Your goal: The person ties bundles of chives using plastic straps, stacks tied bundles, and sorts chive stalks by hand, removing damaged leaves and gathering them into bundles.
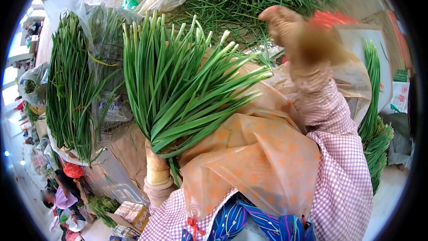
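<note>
A large fanned bunch of green leafy stalks (178,80) spreads above my lap, pale cut ends toward the top and right. My left hand (154,151) is under its lower left end and holds it; the leaves hide most of the fingers. Raised at the upper right, apart from the bunch, is my right hand (285,24). It is smeared by motion, so its fingers cannot be made out clearly. A translucent apron with orange spots (254,156) covers my lap below the bunch.
Loose green stalks (254,0) lie in a heap at the top. More bundles (69,89) stand in plastic at the left, and another (372,85) at the right. A red item (332,18) lies beyond my right hand. A person (67,196) is at the lower left.
</note>
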Action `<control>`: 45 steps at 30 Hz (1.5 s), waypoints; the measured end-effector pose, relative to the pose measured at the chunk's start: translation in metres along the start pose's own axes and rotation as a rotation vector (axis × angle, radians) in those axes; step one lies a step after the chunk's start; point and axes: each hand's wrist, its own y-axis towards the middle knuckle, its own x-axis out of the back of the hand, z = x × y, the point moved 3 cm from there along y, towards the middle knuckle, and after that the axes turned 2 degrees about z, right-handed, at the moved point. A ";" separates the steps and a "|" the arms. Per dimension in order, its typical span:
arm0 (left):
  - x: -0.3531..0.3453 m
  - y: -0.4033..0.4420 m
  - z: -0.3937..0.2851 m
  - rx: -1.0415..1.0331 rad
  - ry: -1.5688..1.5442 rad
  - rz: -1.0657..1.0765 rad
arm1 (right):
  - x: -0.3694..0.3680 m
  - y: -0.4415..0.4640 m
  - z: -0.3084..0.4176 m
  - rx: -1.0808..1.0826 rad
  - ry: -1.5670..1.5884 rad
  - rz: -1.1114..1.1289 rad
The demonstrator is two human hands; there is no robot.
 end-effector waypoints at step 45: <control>0.030 0.008 -0.024 0.372 0.159 0.066 | -0.077 -0.036 0.011 0.493 -0.791 0.440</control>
